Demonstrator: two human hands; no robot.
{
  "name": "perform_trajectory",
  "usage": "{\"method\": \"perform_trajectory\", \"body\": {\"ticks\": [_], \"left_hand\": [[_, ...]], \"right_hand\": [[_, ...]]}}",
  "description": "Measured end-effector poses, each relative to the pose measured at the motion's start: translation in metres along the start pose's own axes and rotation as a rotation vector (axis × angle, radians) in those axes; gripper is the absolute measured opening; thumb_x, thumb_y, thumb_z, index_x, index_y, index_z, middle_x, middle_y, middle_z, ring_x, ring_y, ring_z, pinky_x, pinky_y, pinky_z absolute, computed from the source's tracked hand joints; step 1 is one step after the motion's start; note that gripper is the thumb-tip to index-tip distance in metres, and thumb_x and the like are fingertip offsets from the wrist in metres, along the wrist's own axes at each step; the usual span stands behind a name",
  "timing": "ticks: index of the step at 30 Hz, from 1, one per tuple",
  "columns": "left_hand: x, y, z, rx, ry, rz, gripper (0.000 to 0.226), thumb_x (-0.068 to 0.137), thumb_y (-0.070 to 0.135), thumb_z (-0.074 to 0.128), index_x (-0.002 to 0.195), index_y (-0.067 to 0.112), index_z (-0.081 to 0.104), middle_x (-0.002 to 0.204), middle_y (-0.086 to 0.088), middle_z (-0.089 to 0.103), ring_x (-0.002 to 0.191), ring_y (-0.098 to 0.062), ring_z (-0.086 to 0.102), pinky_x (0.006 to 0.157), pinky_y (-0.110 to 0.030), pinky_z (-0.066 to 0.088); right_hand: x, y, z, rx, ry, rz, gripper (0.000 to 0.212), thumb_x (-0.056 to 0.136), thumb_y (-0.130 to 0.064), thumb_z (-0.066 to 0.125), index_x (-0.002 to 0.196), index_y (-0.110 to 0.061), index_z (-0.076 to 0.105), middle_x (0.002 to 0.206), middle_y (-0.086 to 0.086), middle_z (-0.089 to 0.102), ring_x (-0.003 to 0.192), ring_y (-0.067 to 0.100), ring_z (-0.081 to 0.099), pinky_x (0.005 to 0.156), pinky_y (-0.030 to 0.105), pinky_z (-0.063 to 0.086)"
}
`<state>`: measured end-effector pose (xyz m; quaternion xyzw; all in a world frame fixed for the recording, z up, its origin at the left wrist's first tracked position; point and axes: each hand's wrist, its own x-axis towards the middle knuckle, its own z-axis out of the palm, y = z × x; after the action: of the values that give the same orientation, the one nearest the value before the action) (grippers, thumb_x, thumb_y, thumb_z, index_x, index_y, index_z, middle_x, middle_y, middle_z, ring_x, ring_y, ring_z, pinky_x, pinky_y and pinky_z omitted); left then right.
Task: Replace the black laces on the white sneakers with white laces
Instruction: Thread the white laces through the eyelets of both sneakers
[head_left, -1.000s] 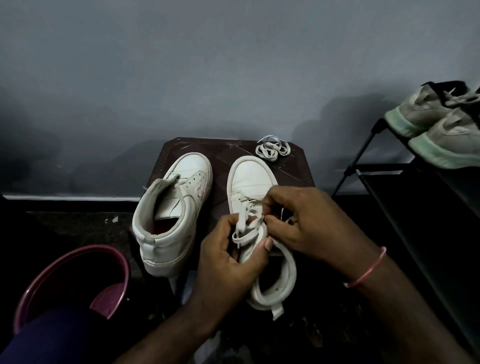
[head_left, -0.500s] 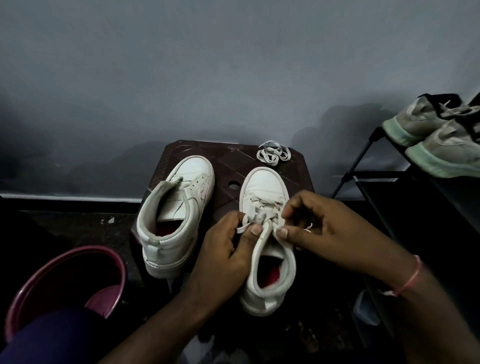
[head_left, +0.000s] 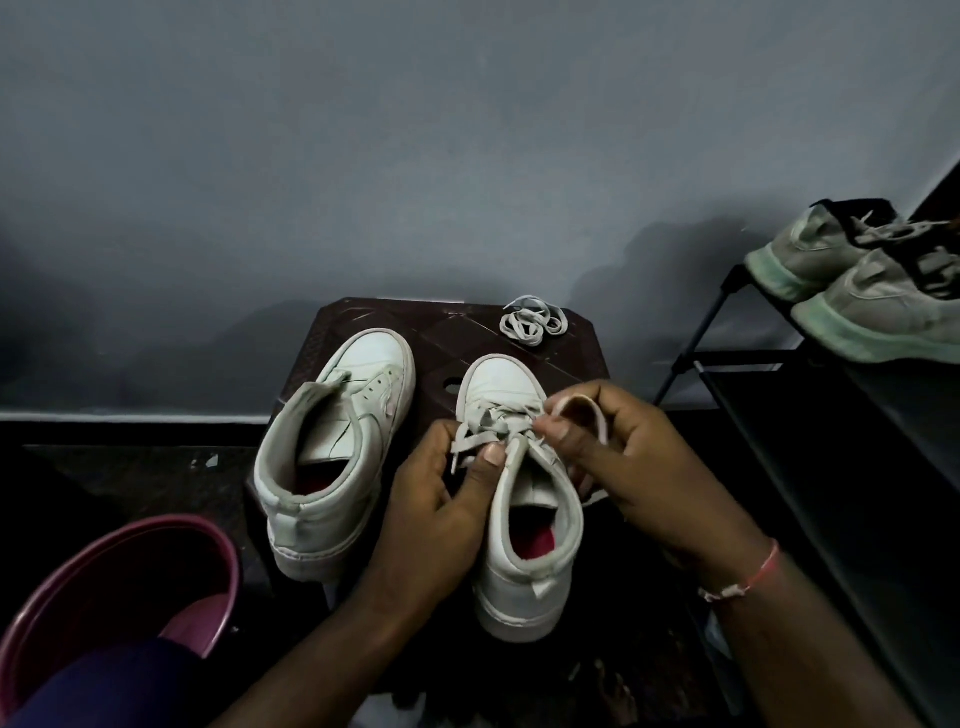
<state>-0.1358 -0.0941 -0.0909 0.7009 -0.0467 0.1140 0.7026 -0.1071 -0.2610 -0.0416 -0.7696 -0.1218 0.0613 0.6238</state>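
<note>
Two white sneakers stand on a dark brown stool (head_left: 582, 358). The left sneaker (head_left: 332, 457) has bare eyelets and no lace. The right sneaker (head_left: 519, 519) carries a white lace (head_left: 488, 423) through its eyelets. My left hand (head_left: 436, 499) pinches one lace end against the shoe's tongue. My right hand (head_left: 623, 457) holds the other end, which loops over its fingers. A second white lace (head_left: 532, 322) lies coiled at the stool's far right corner. No black lace is in view.
A pink bucket (head_left: 104, 587) stands at the lower left beside my knee. A black shoe rack (head_left: 831, 415) on the right holds a pair of grey-green sneakers (head_left: 857, 291). A grey wall rises behind the stool.
The right sneaker has been set flatter and further from me. My right hand has pulled its lace end out to the right into a loop; my left hand keeps pinching near the tongue.
</note>
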Motion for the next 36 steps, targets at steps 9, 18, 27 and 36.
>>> {"method": "perform_trajectory", "body": {"ticks": [9,18,27,36], "left_hand": [[0.017,0.007,-0.012,0.319,-0.171,0.067,0.02,0.089,0.032,0.052,0.089,0.02,0.068,0.084,0.001,0.068,0.081,-0.018,0.064,0.074,-0.041,0.051],[0.016,0.011,-0.011,0.362,-0.134,0.156,0.021,0.092,0.035,0.053,0.088,0.02,0.067,0.08,0.007,0.066,0.075,-0.006,0.063,0.067,-0.027,0.048],[0.018,0.005,-0.009,0.358,-0.123,0.086,0.025,0.091,0.037,0.049,0.074,0.019,0.05,0.063,0.016,0.054,0.059,0.001,0.047,0.059,-0.026,0.041],[0.014,0.003,-0.002,0.154,0.092,-0.015,0.023,0.091,0.036,0.052,0.083,0.014,0.055,0.07,0.006,0.062,0.066,-0.005,0.053,0.066,-0.036,0.049]], "right_hand": [[-0.001,0.003,-0.002,-0.306,-0.039,-0.077,0.008,0.085,-0.027,0.074,0.092,-0.029,0.07,0.093,-0.006,0.069,0.084,0.005,0.067,0.077,0.025,0.054],[0.0,0.006,-0.001,-0.161,-0.033,-0.062,0.014,0.089,-0.03,0.065,0.095,-0.024,0.076,0.095,-0.001,0.072,0.09,0.01,0.069,0.081,0.026,0.053],[0.001,0.012,0.017,0.12,0.245,0.089,0.028,0.098,-0.024,0.054,0.08,-0.011,0.071,0.054,0.001,0.052,0.046,0.007,0.044,0.046,0.021,0.038],[0.001,0.015,0.029,0.304,0.333,0.06,0.032,0.099,-0.023,0.051,0.085,-0.002,0.07,0.066,0.014,0.06,0.06,0.018,0.051,0.061,0.031,0.043]]}}
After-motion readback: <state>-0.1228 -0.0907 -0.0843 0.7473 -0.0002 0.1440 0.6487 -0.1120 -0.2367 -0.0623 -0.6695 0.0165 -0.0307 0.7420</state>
